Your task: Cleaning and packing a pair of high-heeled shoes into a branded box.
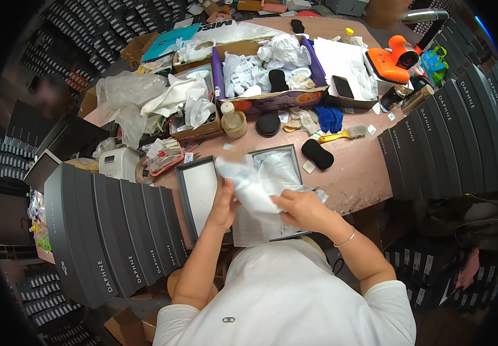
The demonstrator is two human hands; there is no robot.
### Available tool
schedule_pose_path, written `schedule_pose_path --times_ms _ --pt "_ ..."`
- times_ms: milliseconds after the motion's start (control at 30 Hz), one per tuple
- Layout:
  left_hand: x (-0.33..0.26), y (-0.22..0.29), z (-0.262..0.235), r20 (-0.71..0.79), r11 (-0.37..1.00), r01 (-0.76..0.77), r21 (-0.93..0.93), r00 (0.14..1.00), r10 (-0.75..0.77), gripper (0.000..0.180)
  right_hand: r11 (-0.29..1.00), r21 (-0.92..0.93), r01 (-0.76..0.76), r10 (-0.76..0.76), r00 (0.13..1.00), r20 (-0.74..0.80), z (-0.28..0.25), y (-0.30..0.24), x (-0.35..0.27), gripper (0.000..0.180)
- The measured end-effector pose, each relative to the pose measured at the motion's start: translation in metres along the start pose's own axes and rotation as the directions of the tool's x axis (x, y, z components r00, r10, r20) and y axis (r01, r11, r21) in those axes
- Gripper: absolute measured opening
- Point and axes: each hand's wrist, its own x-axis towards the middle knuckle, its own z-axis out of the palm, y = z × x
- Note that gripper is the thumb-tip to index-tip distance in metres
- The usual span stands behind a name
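A bundle in thin white wrapping [253, 189] is raised in front of me over an open dark grey box [290, 151]. My left hand [224, 203] is closed on the bundle's left side. With bent fingers, my right hand [302, 209] pinches the wrapping at its right. What lies inside the wrapping is hidden. More white tissue paper [282, 171] fills the box below. Left of it lies the box's lid [198, 190], its pale inside facing up.
Rows of dark grey boxes stand at the left [116, 230] and right [439, 138]. Behind are a purple carton [318, 69] of crumpled paper, a jar [234, 124], a round black tin [268, 124], a yellow-handled brush [347, 134], a black pad [317, 154] and a phone [343, 87].
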Motion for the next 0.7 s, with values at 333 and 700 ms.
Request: schedule_pose_path --times_ms 333,700 --pt "0.016 -0.017 -0.045 -0.401 0.857 -0.186 -0.481 0.916 -0.026 0.038 0.967 -0.219 0.133 -0.176 0.966 -0.191 0.065 -0.051 0.027 0.030" --pt "-0.025 0.040 -0.012 -0.229 0.793 -0.157 -0.588 0.973 0.023 0.042 0.656 0.705 -0.270 0.379 0.925 0.002 -0.007 -0.015 0.037 0.050"
